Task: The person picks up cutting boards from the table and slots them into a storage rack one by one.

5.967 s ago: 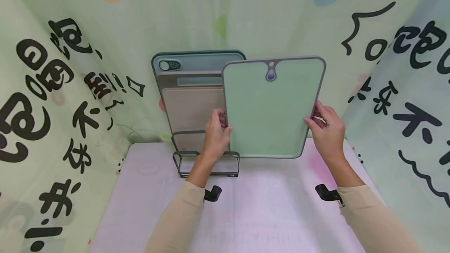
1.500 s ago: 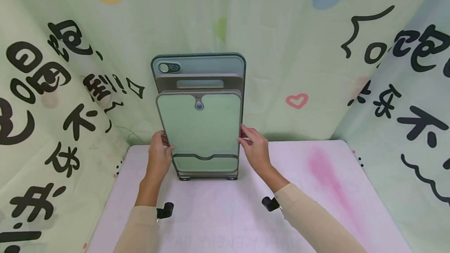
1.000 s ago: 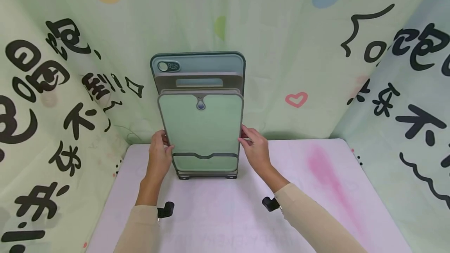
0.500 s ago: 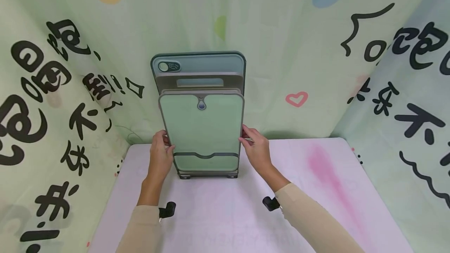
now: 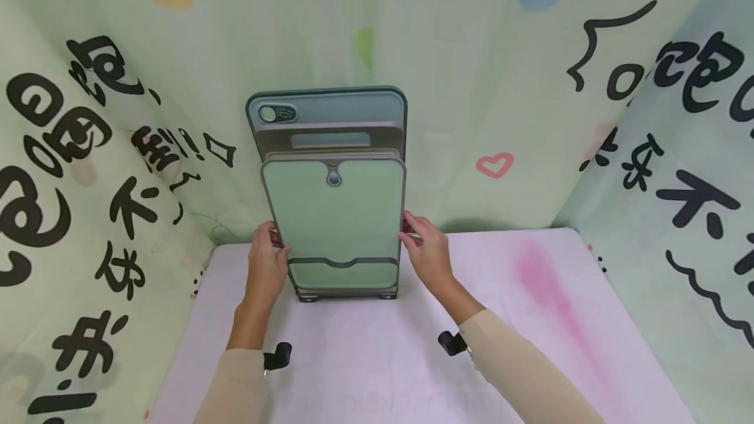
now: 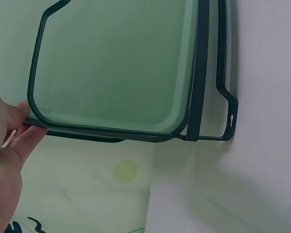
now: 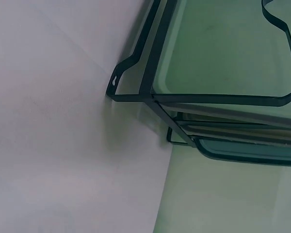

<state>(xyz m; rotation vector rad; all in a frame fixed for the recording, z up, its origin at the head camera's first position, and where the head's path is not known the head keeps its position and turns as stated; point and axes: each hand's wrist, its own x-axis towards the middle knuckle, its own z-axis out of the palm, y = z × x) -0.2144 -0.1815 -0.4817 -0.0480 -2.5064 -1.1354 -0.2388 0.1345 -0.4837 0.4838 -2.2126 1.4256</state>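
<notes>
A light green cutting board (image 5: 332, 214) with a grey rim and a drop-shaped hole stands in a dark wire rack (image 5: 318, 260), in front of the other boards. My left hand (image 5: 266, 267) holds its left edge between thumb and fingers; in the left wrist view the left hand (image 6: 7, 145) pinches the edge beside the rack's front loop. On the opposite edge, my right hand (image 5: 429, 250) holds the board with thumb and fingertips. The right wrist view shows the rack (image 7: 155, 53) and boards, with the right hand out of sight.
Behind the green board stand a grey-brown board (image 5: 277, 142) with a handle slot and a taller blue-grey board (image 5: 336, 106). The white table (image 5: 365, 371) backs onto a patterned curtain (image 5: 459, 84), with more curtain on both sides.
Both hands have brought the green cutting board left and down into the rack's front slot since the oldest frame. Over the last second hands and board have stayed nearly still.
</notes>
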